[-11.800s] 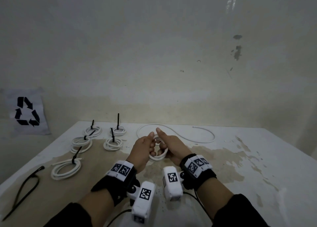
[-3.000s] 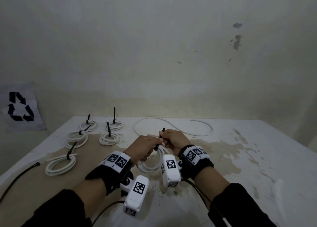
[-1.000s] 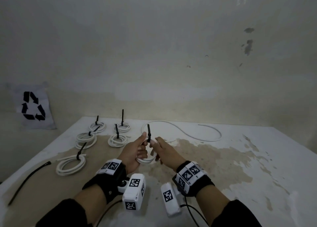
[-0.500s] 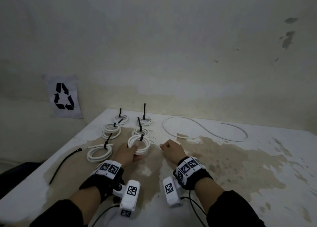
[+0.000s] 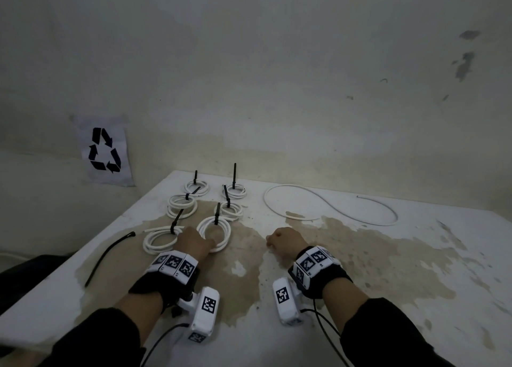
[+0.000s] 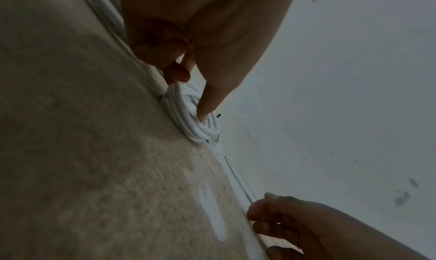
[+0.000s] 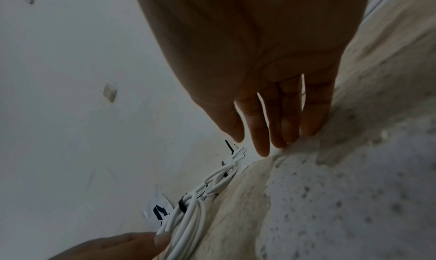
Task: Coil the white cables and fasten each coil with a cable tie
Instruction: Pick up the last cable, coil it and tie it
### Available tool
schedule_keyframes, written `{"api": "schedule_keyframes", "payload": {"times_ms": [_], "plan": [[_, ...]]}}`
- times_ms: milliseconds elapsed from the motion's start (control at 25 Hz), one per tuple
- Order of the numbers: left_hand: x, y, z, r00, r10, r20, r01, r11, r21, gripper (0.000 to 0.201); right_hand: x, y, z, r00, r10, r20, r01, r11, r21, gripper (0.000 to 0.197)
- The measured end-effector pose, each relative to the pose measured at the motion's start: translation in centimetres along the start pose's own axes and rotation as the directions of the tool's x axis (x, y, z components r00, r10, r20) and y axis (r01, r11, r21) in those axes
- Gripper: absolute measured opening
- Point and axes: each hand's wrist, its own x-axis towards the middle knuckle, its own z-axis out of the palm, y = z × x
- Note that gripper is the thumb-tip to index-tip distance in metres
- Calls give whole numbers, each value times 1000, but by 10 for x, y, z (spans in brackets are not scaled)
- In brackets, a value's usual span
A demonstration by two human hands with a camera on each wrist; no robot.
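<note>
My left hand (image 5: 194,242) pinches the near rim of a white coil (image 5: 227,233) that lies flat on the table, bound by a black cable tie (image 5: 217,217). In the left wrist view the thumb (image 6: 207,103) presses on the coil (image 6: 188,118) while curled fingers meet it from the other side. My right hand (image 5: 285,242) rests on the table to the right of the coil and holds nothing; in the right wrist view its fingers (image 7: 261,133) hang loosely straight. A loose white cable (image 5: 265,199) lies uncoiled at the back right.
Several more tied coils (image 5: 181,205) sit in two rows behind and left of the left hand. A spare black cable tie (image 5: 108,253) lies near the table's left edge. A recycling sign (image 5: 105,150) hangs on the left wall.
Both hands held the tied coil in the air a second ago. The left hand has since carried it left and down onto the table beside the other coils; the right hand let go and rests apart.
</note>
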Motion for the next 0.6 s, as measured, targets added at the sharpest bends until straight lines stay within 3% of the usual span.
{"api": "schedule_keyframes", "payload": {"times_ms": [120,200,320,480,600], "plan": [[-5,4,-4,999,-3,-37,5,999,51,73,2,3,-3,1000,2,12,-3,999,50,32],[-10,15,-6,993,57,-100,-47,994,95,72,7,7,-9,999,-31,6,31,999,29,25],[-13,45,-3,940,282,-191,-252,953,167,53,19,16,-25,996,-8,-90,8,1000,1,23],[0,89,28,886,462,-41,-451,879,158,31,41,30,-49,990,-21,-138,-11,974,-228,30],[8,112,63,874,472,115,-484,866,126,25,64,46,-56,989,-50,-141,12,966,-259,33]]}}
